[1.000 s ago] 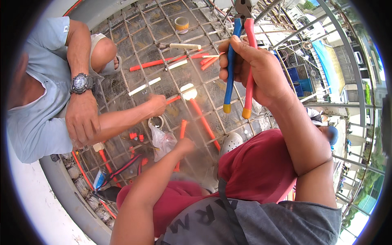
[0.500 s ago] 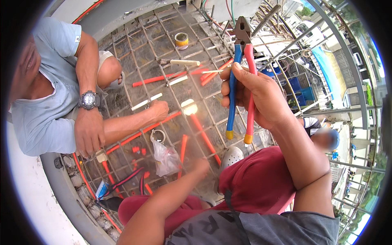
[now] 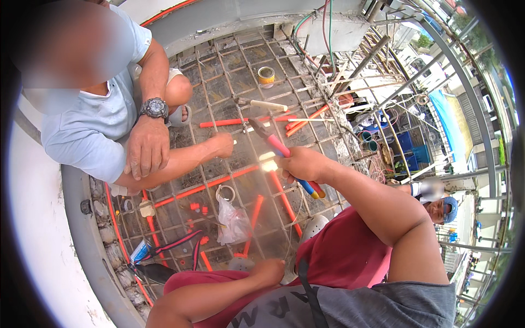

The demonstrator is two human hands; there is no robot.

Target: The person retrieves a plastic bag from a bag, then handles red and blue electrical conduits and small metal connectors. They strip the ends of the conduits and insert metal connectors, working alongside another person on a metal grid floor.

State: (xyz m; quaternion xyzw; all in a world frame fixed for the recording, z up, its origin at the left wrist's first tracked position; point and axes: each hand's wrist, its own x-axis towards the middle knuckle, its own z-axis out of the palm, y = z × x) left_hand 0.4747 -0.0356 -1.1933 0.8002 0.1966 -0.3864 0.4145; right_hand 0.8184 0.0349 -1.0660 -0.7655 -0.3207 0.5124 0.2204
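Observation:
Combination pliers with one pink-red and one blue handle are in my right hand, which is closed around the handles. Their dark jaws point up and left, over the rebar grid. My left hand is curled beside my left knee; its fingers are mostly hidden, so I cannot see whether anything is in it. An orange conduit lies below the pliers. Across from me, a co-worker's closed hand has a small white piece next to it; the other hand rests over the forearm.
A clear plastic bag and a white ring lie on the grid. A hammer and a yellow can are farther off. More orange conduits cross the bars. Another person is at the right, near scaffolding.
My right hand has lowered the pliers and swung their jaws to the left. My left hand has drawn back toward my knee. The view has shifted slightly.

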